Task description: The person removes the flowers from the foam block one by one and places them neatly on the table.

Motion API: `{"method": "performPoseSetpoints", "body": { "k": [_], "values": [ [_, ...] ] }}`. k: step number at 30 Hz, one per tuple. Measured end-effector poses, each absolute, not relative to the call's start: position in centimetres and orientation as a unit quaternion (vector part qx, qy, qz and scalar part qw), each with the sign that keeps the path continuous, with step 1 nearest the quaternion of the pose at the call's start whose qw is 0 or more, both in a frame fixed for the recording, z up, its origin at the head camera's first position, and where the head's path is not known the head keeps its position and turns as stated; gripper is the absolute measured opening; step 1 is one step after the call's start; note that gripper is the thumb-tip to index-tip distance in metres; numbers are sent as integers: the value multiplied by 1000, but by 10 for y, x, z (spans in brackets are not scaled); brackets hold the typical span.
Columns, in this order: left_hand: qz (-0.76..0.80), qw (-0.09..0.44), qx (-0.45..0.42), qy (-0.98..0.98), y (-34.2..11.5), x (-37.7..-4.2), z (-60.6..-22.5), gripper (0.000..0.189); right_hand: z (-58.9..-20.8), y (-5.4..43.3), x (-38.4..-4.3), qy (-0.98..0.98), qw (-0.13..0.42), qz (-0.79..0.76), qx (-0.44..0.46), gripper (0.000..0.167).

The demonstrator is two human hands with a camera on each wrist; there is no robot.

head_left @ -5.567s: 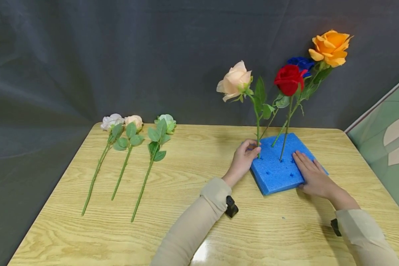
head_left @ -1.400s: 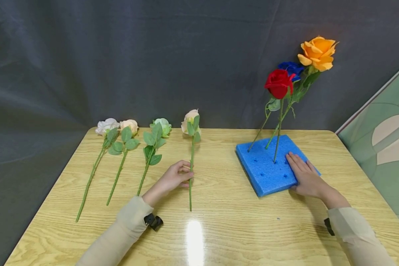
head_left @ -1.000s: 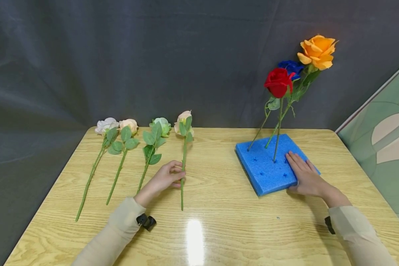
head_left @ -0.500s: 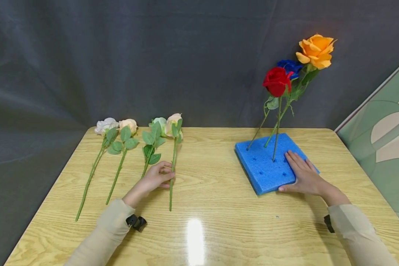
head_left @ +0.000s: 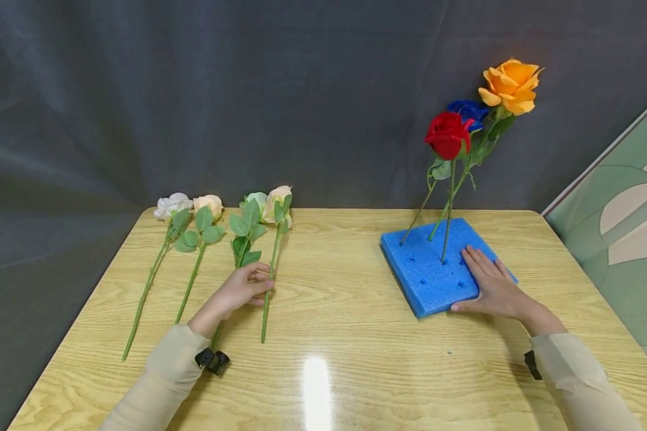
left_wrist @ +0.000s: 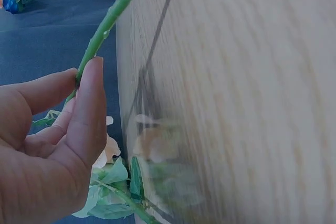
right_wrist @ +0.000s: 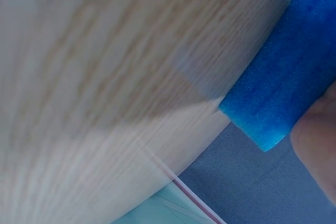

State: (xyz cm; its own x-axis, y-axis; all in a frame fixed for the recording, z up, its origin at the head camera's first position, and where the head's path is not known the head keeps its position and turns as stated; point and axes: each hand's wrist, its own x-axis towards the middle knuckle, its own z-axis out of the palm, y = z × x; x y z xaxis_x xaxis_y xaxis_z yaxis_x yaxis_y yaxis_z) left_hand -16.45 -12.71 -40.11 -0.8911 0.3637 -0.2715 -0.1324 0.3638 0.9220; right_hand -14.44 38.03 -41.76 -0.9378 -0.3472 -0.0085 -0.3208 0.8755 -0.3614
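My left hand (head_left: 239, 288) pinches the green stem of a cream-peach rose (head_left: 276, 206) between thumb and fingertips. In the left wrist view that stem (left_wrist: 107, 22) stands off the wood, its shadow apart from it. Beside it, partly covered by my hand, is a pale green rose (head_left: 255, 200). My right hand (head_left: 498, 293) rests with straight fingers on the right side of a blue foam block (head_left: 437, 299). A red rose (head_left: 447, 136), a blue rose (head_left: 468, 114) and an orange rose (head_left: 509, 87) stand upright in the block.
A white rose (head_left: 172, 205) and a peach rose (head_left: 209, 206) lie at the left of the wooden table (head_left: 356, 359), stems toward the front. A dark curtain (head_left: 302, 90) hangs behind, and a green patterned panel (head_left: 625, 221) stands at the right. Several small holes show in the foam.
The cream-peach rose came out of the foam and moved left in my left hand, beside the pale green rose. My right hand stayed on the block; its thumb shifted slightly outward.
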Motion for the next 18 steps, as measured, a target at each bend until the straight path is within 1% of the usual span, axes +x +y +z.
{"method": "performPoseSetpoints", "body": {
  "k": [4, 8, 18],
  "values": [
    [548, 233, 57, 801, -124, -165, -402, 47, -417, 381, -144, 968, 33, -181, -173, 122],
    [532, 244, 50, 809, -120, -167, -405, 46, -417, 380, -144, 968, 35, -179, -171, 122],
    [513, 242, 20, 823, -120, -169, -411, 46, -417, 379, -144, 968, 40, -180, -168, 122]
  ]
}}
